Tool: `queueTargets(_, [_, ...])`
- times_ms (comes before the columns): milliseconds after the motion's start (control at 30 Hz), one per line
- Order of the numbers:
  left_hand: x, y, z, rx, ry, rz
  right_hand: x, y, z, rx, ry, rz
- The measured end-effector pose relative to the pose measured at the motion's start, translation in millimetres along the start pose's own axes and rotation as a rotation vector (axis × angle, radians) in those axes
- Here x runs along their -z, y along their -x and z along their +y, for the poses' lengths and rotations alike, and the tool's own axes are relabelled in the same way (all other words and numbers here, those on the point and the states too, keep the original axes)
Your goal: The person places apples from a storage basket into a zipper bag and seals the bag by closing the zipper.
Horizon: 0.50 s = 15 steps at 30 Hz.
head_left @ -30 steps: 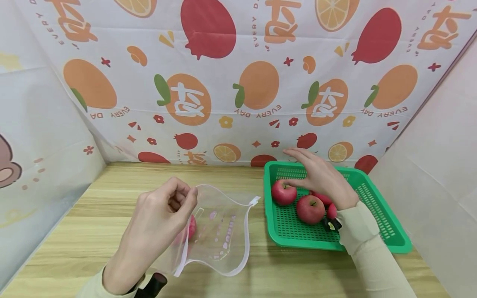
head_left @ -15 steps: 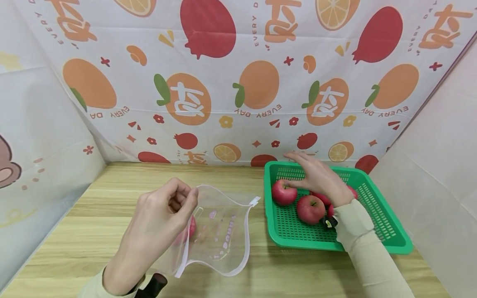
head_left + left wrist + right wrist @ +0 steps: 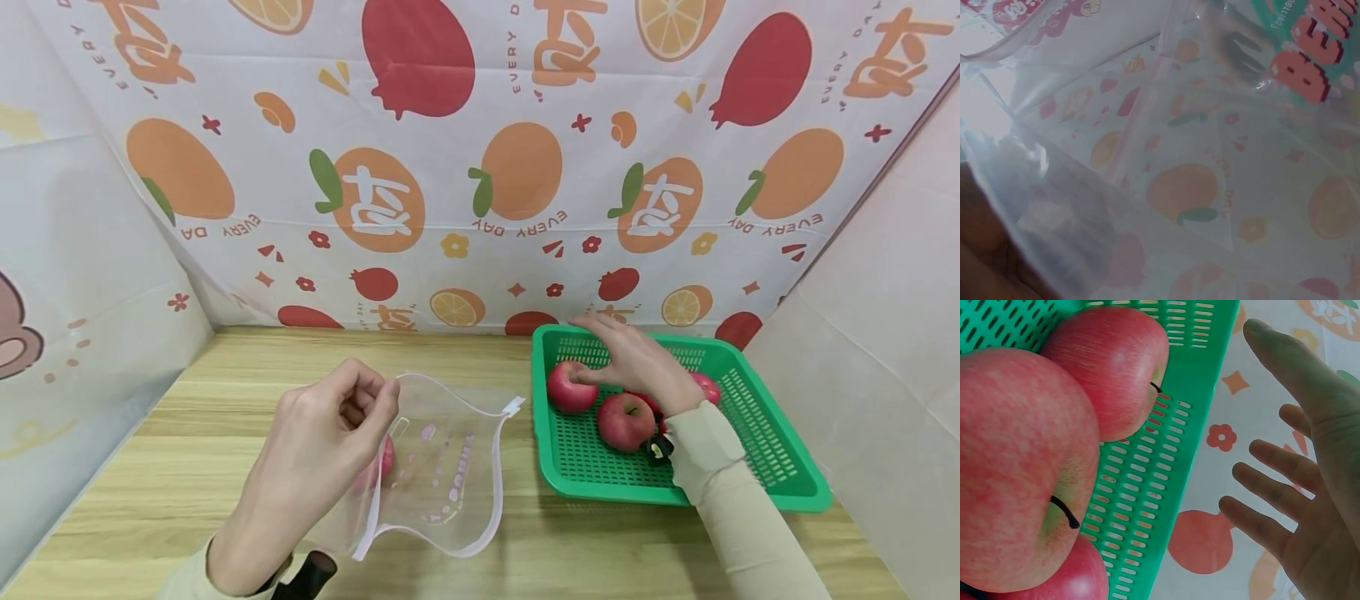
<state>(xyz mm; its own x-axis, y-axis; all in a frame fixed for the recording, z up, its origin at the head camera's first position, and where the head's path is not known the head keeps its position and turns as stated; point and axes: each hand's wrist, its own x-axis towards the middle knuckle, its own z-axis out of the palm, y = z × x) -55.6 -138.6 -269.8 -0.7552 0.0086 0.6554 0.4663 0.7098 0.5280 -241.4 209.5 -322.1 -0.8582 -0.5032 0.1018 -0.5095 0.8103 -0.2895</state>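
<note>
My left hand (image 3: 318, 450) pinches the edge of a clear zip bag (image 3: 442, 479) with a white slider, its mouth gaping. Inside the bag, partly behind the hand, is a red apple (image 3: 387, 457). The left wrist view looks through the bag's film, with red printed letters (image 3: 1313, 62) at its upper right. Fingers spread, my right hand (image 3: 637, 362) hovers over the green basket (image 3: 630, 497), holding nothing. Its thumb overlaps the left apple (image 3: 568, 393) in the head view. In the right wrist view, the hand is apart from the nearest apple (image 3: 1022, 462).
Another apple (image 3: 626, 422) lies mid-basket, with more partly hidden behind the right wrist; one red apple (image 3: 705, 387) shows beyond it. The wooden table (image 3: 247, 367) meets a fruit-print cloth (image 3: 450, 192) at the back. Pale cloth hangs on both sides.
My right hand has shifted slightly down and left over the basket, and more of the apple behind its wrist now shows. The left hand and bag have stayed still.
</note>
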Motion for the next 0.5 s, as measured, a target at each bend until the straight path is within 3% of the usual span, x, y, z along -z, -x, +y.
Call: queueTargets(500, [0.4, 0.1, -1.0, 0.005, -0.003, -0.004, -8.9, -4.2, 2.4, 0.009, 0.050, -0.077])
